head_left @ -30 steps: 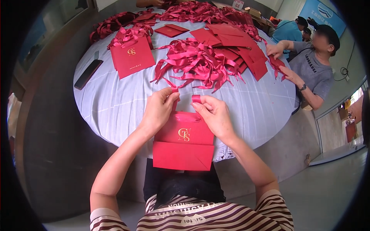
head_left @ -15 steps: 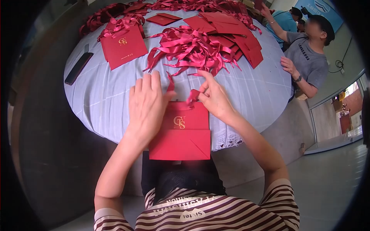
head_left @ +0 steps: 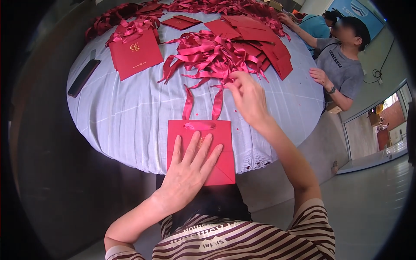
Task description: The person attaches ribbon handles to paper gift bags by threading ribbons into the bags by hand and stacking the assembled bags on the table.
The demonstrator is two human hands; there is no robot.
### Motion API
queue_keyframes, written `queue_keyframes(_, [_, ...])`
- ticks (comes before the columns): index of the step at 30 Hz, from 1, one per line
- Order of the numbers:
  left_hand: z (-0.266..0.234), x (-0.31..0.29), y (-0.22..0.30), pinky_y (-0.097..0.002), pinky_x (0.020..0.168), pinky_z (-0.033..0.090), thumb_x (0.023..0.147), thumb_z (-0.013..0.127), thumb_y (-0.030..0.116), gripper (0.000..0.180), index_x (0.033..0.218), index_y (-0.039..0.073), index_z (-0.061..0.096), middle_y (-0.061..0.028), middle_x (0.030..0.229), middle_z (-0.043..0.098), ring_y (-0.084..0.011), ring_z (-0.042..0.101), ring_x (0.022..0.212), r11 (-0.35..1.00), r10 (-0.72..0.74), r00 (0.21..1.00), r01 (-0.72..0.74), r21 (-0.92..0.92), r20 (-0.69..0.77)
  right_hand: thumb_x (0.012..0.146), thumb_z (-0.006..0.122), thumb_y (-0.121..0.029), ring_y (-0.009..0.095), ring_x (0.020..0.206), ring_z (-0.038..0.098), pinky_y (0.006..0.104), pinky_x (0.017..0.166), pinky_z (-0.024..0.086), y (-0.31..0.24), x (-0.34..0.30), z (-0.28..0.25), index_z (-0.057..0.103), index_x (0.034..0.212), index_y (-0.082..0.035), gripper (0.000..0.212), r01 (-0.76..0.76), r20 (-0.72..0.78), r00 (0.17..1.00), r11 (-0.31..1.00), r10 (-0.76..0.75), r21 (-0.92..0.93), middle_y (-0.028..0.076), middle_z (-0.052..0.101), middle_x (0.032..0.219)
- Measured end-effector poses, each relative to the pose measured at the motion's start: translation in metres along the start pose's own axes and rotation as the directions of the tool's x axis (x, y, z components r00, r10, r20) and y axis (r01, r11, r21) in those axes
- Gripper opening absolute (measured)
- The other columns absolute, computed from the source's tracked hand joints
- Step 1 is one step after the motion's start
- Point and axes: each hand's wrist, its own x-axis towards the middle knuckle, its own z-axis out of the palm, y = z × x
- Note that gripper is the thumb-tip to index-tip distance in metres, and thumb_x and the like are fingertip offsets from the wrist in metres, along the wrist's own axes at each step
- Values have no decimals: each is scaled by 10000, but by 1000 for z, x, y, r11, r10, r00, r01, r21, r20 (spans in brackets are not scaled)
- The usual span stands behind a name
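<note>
Left hand (head_left: 186, 175) spread flat on the red bag (head_left: 224, 167), right hand (head_left: 249, 97) curled beyond it by ribbons (head_left: 214, 54), pinch unclear!

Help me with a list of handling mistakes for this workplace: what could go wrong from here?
The red bag reaches past the near edge of the table, so it might tip or slide if the left hand, spread flat on it, lifts carelessly.

The right hand is at the near side of the tangled ribbon pile; pulling one ribbon could drag others along.

The bag's two upright straps end close to that pile and might snag.
</note>
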Motion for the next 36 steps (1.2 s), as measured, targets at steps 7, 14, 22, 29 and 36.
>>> queue_keyframes(7, [0,3,1,-629,1051,195,764,566,114,700,1413,40,315,-234,1417,320,-423,286,1329,1000,7,1000,-7,-12,-6,926,474,-390,280,1381,223,444,1121,161,-42,-13,20,330,1400,-38,608,405,486,732,879,-476,251,165,283,1468])
queue_keyframes(14, [-6,6,7,-627,1055,177,725,660,167,796,1425,58,297,-236,1428,300,-429,263,1339,996,-13,1000,13,-85,-8,951,327,-533,281,1412,151,434,1141,110,-29,-6,31,219,1442,-9,727,305,549,752,931,-366,203,162,176,1519])
queue_keyframes(22, [-69,-12,-29,-421,1055,302,860,569,168,633,1408,11,292,-199,1374,405,-305,409,1264,597,-345,937,179,-782,-49,906,567,-105,126,838,583,249,739,468,-24,12,-39,591,1086,-5,207,85,-145,989,868,-15,490,66,601,988])
queue_keyframes(29, [-38,22,-19,-303,823,474,955,373,533,604,1286,29,406,-75,1164,533,-167,555,1009,-316,-809,575,-251,-915,122,937,560,-213,102,716,569,216,654,445,-48,-27,-52,564,993,4,224,-416,440,887,653,139,633,54,601,836])
queue_keyframes(36, [-3,19,-13,-369,922,452,961,349,523,609,1323,35,374,-91,1283,479,-202,513,1139,-472,-750,644,-364,-803,149,913,604,-235,108,796,574,234,714,462,-51,-31,-20,526,1103,4,315,-201,178,976,824,124,530,55,600,911])
